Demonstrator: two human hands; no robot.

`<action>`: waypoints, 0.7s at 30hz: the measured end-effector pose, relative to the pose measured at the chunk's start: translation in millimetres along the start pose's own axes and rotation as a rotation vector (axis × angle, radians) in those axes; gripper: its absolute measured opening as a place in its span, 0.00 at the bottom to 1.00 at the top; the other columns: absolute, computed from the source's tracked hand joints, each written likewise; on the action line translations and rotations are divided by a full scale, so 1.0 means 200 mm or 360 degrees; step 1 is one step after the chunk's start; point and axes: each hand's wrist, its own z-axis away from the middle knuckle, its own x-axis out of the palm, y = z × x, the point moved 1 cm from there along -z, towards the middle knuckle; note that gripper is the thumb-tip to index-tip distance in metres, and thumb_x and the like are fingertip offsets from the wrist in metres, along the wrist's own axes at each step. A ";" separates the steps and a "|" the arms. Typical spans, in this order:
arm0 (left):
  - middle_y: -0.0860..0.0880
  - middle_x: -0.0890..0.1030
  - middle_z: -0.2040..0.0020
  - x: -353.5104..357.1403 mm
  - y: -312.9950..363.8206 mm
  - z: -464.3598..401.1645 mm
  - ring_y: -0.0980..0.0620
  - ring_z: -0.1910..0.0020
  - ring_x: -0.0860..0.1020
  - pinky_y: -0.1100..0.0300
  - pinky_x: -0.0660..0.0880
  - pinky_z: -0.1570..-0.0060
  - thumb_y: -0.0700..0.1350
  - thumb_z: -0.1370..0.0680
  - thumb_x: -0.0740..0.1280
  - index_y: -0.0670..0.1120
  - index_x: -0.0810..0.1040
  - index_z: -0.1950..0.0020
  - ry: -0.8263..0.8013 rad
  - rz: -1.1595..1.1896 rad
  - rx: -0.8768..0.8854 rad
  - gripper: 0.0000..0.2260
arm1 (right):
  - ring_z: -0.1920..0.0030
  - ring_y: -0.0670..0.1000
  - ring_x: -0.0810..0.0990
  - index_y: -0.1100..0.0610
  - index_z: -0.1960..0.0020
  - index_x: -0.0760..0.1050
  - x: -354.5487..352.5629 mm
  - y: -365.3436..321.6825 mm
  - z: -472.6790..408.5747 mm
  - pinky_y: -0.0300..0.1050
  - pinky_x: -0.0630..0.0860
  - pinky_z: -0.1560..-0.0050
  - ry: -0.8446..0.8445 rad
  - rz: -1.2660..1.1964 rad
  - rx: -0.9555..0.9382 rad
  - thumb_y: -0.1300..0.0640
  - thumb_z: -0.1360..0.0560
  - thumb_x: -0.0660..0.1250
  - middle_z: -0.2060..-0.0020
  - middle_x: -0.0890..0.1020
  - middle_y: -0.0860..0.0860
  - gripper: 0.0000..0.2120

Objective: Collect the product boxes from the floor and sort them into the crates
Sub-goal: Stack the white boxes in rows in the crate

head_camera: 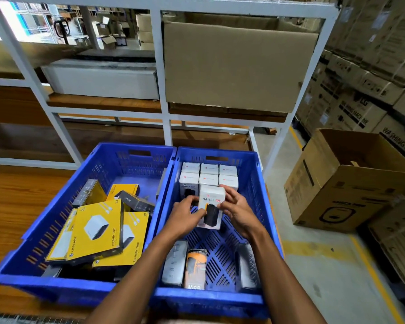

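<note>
Looking like moulded blue plastic, slotted and faintly shiny: right crate (262, 195) and left crate (63, 206). Showing smooth, printed white card: product box (211, 197). Gleaming glossy yellow: flat boxes (98, 230). Appearing matt brown corrugated: cardboard carton (337, 195). Seeming painted white metal: rack frame (165, 108).

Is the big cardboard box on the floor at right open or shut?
Open: the cardboard box has its top flaps up, showing a dark interior.

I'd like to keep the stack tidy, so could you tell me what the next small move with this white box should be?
Probably ease the white box, held between the left hand and right hand, down and forward against the rows of matching white boxes in the right crate, since bare floor shows just in front of them.
</note>
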 end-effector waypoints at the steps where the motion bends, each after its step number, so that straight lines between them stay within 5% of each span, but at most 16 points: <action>1: 0.50 0.76 0.33 0.00 0.00 0.00 0.48 0.31 0.72 0.50 0.72 0.33 0.53 0.20 0.70 0.53 0.74 0.26 0.0023 -0.0101 -0.0001 0.22 | 0.32 0.54 0.79 0.58 0.27 0.72 0.01 0.01 -0.01 0.47 0.80 0.40 -0.0013 0.0123 -0.0013 0.73 0.28 0.69 0.33 0.81 0.55 0.31; 5: 0.44 0.75 0.39 0.01 -0.02 -0.03 0.42 0.38 0.77 0.53 0.75 0.41 0.51 0.19 0.71 0.47 0.77 0.28 0.0152 -0.0312 0.0027 0.20 | 0.33 0.51 0.78 0.49 0.28 0.71 0.04 0.09 -0.02 0.50 0.82 0.40 -0.0007 0.0544 0.0012 0.73 0.26 0.72 0.33 0.78 0.54 0.32; 7: 0.43 0.76 0.39 0.02 -0.02 -0.03 0.41 0.39 0.78 0.51 0.77 0.40 0.50 0.19 0.71 0.46 0.76 0.28 0.0180 -0.0333 0.0026 0.21 | 0.34 0.52 0.79 0.37 0.31 0.71 0.05 0.13 -0.05 0.55 0.82 0.39 0.0068 0.0809 -0.0008 0.66 0.29 0.75 0.35 0.77 0.56 0.35; 9: 0.42 0.77 0.38 0.03 -0.02 -0.03 0.42 0.41 0.80 0.51 0.78 0.40 0.49 0.20 0.73 0.46 0.75 0.27 0.0199 -0.0328 0.0020 0.22 | 0.39 0.53 0.81 0.32 0.33 0.70 0.06 0.17 -0.10 0.51 0.84 0.45 0.0122 0.1059 -0.0021 0.61 0.30 0.76 0.37 0.78 0.58 0.35; 11: 0.44 0.77 0.38 0.04 -0.01 -0.02 0.44 0.42 0.81 0.50 0.79 0.40 0.48 0.22 0.74 0.47 0.75 0.28 0.0216 -0.0262 0.0005 0.23 | 0.43 0.54 0.81 0.39 0.29 0.69 0.09 0.15 -0.11 0.45 0.81 0.53 0.0167 0.1139 0.0012 0.63 0.27 0.75 0.41 0.79 0.58 0.33; 16: 0.44 0.76 0.33 0.07 -0.02 -0.04 0.42 0.34 0.77 0.49 0.76 0.34 0.48 0.22 0.73 0.48 0.70 0.23 0.0241 -0.0243 -0.0028 0.28 | 0.40 0.55 0.80 0.51 0.25 0.68 0.16 0.15 -0.18 0.45 0.76 0.52 0.0202 0.1140 0.0056 0.65 0.23 0.72 0.41 0.79 0.52 0.30; 21: 0.41 0.67 0.20 0.06 -0.03 -0.08 0.40 0.24 0.70 0.47 0.71 0.26 0.49 0.21 0.72 0.43 0.58 0.16 0.0258 -0.0224 -0.0149 0.38 | 0.36 0.54 0.78 0.55 0.23 0.64 0.24 0.16 -0.25 0.50 0.78 0.39 0.0212 0.1010 0.0104 0.64 0.19 0.69 0.36 0.78 0.52 0.27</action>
